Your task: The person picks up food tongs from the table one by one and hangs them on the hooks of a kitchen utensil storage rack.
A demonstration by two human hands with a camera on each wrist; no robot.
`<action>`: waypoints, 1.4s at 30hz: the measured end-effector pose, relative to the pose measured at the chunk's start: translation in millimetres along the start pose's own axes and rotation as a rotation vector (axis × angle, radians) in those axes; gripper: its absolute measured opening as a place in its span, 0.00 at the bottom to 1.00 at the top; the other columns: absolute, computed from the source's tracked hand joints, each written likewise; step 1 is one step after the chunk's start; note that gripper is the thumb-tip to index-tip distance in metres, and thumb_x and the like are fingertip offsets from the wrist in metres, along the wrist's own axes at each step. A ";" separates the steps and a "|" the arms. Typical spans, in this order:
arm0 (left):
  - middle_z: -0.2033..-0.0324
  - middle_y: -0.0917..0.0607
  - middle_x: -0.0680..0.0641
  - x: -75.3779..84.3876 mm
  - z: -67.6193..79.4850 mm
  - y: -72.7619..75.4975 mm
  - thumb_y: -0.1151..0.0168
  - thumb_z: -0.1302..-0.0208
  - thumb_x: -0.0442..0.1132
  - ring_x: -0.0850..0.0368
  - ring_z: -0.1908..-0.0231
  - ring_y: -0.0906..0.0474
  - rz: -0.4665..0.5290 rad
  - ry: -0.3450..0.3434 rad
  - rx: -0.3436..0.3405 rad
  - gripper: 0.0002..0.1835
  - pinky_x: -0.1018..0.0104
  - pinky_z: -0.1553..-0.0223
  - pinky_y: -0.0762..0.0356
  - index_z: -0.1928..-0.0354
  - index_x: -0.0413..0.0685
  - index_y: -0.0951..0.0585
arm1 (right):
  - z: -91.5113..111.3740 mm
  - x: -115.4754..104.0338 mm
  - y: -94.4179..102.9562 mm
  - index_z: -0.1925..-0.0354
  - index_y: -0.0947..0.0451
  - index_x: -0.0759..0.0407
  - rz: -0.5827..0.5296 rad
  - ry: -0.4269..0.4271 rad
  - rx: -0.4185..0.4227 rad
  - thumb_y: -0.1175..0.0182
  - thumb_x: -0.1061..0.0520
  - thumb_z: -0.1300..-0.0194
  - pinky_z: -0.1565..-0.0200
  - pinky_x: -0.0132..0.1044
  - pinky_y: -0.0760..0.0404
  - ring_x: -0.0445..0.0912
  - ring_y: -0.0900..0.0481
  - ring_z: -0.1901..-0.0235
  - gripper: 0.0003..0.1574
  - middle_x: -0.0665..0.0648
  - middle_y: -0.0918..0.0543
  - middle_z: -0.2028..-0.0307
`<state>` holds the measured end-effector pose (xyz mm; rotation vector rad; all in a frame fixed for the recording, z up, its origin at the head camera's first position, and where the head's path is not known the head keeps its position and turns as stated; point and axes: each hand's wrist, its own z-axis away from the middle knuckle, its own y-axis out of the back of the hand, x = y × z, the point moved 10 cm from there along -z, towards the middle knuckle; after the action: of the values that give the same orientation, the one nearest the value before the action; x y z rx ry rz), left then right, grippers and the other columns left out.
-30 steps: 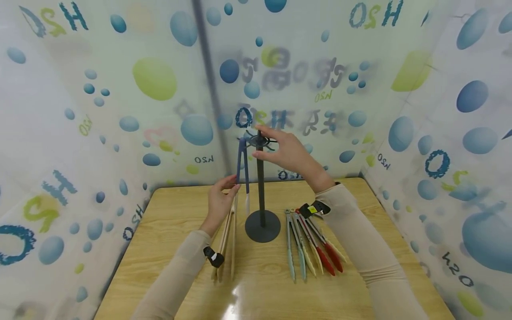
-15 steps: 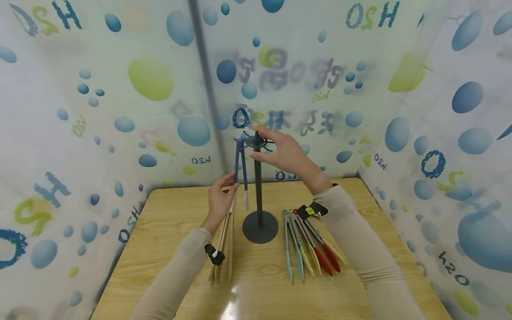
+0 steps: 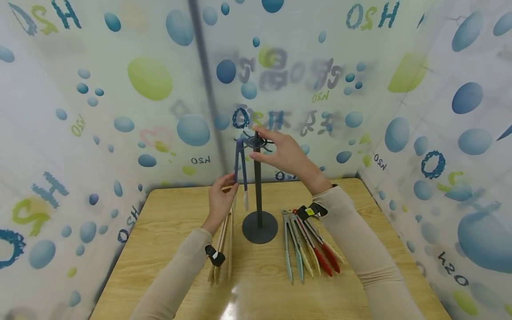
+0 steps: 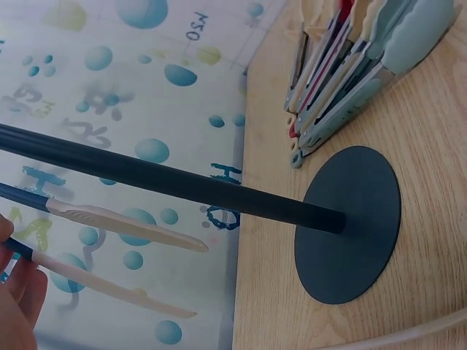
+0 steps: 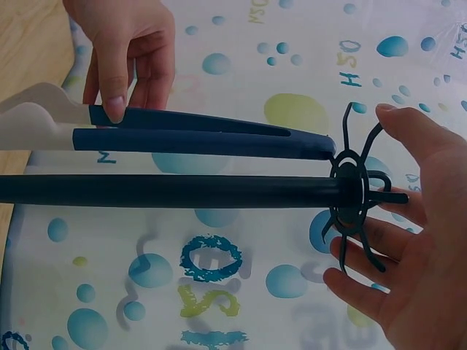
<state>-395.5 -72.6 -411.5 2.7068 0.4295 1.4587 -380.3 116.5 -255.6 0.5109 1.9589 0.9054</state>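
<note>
A black stand with a round base (image 3: 260,229) and a ring of curved hooks (image 5: 350,193) stands upright. Blue tongs with white tips (image 3: 243,166) hang tip-down, their top end at one hook. My left hand (image 3: 220,200) pinches one blue arm of the tongs between thumb and fingers, as the right wrist view shows. The two arms are slightly spread. My right hand (image 3: 286,151) reaches round the hook ring from the right, thumb at one hook and fingers behind others. In the left wrist view, the white tips (image 4: 128,224) hang beside the pole.
Several tongs with teal, cream and red ends (image 3: 310,244) lie fanned out right of the base. Long beige tongs or sticks (image 3: 230,249) lie on the left, partly behind my left arm. A patterned fabric wall (image 3: 192,98) rises behind the wooden table (image 3: 260,284).
The head view has shifted a little. Both hands keep their places on the tongs and hook ring; the tongs stay hanging at the same hook.
</note>
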 end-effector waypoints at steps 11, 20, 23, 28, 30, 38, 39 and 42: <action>0.54 0.13 0.37 0.1 0.8 -0.9 0.33 0.38 0.29 0.42 0.58 0.14 -0.043 0.024 -0.022 0.17 0.56 0.61 0.13 0.46 0.41 0.17 | 0.5 -0.5 0.0 0.24 0.45 0.33 0.007 0.006 -0.001 0.37 0.33 0.36 0.30 0.55 0.33 0.48 0.32 0.29 0.47 0.49 0.34 0.26; 0.53 0.14 0.37 1.3 0.5 -0.5 0.34 0.38 0.30 0.42 0.57 0.14 -0.095 0.011 -0.031 0.17 0.55 0.61 0.14 0.46 0.40 0.18 | 0.2 -0.1 -0.8 0.24 0.45 0.33 0.004 0.010 0.000 0.38 0.34 0.36 0.30 0.55 0.33 0.48 0.32 0.29 0.47 0.49 0.34 0.26; 0.53 0.14 0.38 1.0 0.3 -0.8 0.34 0.37 0.30 0.43 0.57 0.14 -0.096 0.019 -0.035 0.17 0.57 0.61 0.14 0.45 0.41 0.17 | 0.2 -0.2 -1.2 0.24 0.45 0.34 0.005 0.012 0.000 0.38 0.34 0.36 0.30 0.55 0.33 0.48 0.33 0.29 0.47 0.49 0.34 0.26; 0.53 0.15 0.39 1.5 0.7 -0.5 0.33 0.36 0.33 0.44 0.56 0.15 -0.084 0.043 -0.051 0.17 0.68 0.62 0.18 0.44 0.44 0.17 | -0.5 -0.1 -1.1 0.24 0.45 0.35 0.014 0.016 0.000 0.38 0.35 0.35 0.30 0.56 0.33 0.49 0.33 0.29 0.47 0.50 0.34 0.26; 0.53 0.15 0.40 1.5 1.2 0.6 0.34 0.36 0.34 0.44 0.56 0.16 -0.077 0.054 -0.056 0.18 0.70 0.62 0.20 0.44 0.45 0.17 | -0.6 0.1 -1.3 0.24 0.45 0.36 0.009 0.018 -0.001 0.38 0.35 0.35 0.30 0.56 0.33 0.49 0.32 0.29 0.47 0.50 0.34 0.26; 0.53 0.15 0.37 1.3 0.4 9.2 0.34 0.36 0.31 0.42 0.57 0.17 -0.058 0.066 -0.040 0.18 0.80 0.64 0.24 0.44 0.43 0.18 | -1.0 1.5 -0.7 0.24 0.45 0.34 0.012 -0.003 -0.007 0.38 0.32 0.36 0.31 0.57 0.33 0.49 0.33 0.28 0.48 0.50 0.33 0.27; 0.53 0.15 0.36 -0.1 0.1 10.8 0.35 0.36 0.30 0.40 0.57 0.17 -0.056 0.067 -0.038 0.18 0.81 0.65 0.25 0.44 0.41 0.18 | -0.9 1.6 -0.8 0.24 0.45 0.34 0.018 -0.009 -0.011 0.39 0.32 0.36 0.31 0.57 0.33 0.49 0.33 0.28 0.48 0.50 0.33 0.27; 0.53 0.16 0.31 -0.4 -0.1 16.1 0.36 0.37 0.27 0.35 0.57 0.18 -0.046 0.055 -0.035 0.18 0.82 0.66 0.26 0.44 0.36 0.19 | -0.6 2.4 -0.6 0.24 0.46 0.34 0.049 -0.022 -0.019 0.39 0.30 0.36 0.31 0.57 0.33 0.51 0.34 0.28 0.48 0.51 0.33 0.27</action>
<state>-392.2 -88.2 -409.1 2.6173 0.4618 1.5175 -382.1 117.4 -257.3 0.5578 1.9233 0.9447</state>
